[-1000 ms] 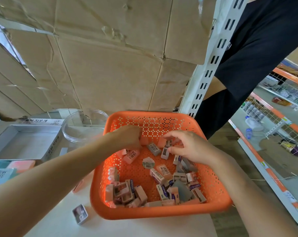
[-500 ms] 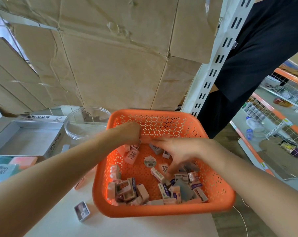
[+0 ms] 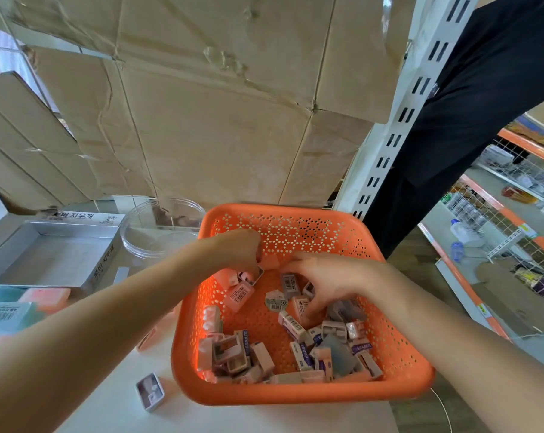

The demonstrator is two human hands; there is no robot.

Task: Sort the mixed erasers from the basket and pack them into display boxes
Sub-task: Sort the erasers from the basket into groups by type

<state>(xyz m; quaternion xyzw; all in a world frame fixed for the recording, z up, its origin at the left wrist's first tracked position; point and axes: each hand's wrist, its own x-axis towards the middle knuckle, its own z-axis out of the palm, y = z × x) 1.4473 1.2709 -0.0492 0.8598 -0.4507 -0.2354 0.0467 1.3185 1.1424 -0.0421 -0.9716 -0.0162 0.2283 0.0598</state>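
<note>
From the head camera we see both hands inside the orange basket (image 3: pixel 400 348). Our left hand (image 3: pixel 241 249) sits at the far left corner with its fingers curled round a small clump of pink erasers (image 3: pixel 270 263), which pokes out just past the fingertips and towards the right hand. Our right hand (image 3: pixel 325 281) is just beside it, palm down, with the fingers bent into the loose erasers (image 3: pixel 298 354). The knuckles hide the fingertips, so we cannot tell whether it has pinched one. A grey eraser (image 3: pixel 290 282) lies touching the thumb side of that hand. A round barcoded one (image 3: pixel 276 302) lies just on the near side of the gap between the hands, and most of the heap lies nearer to us than both grips. The silver display box (image 3: pixel 105 266) stands well to the left of the left hand, outside the basket, with a clear tub (image 3: pixel 158 228) between them.

A second ago the right hand was raised, close to the left hand's clump. It has since dropped lower into the heap and its fingers have dug in. The left hand has kept its corner and its hold.
</note>
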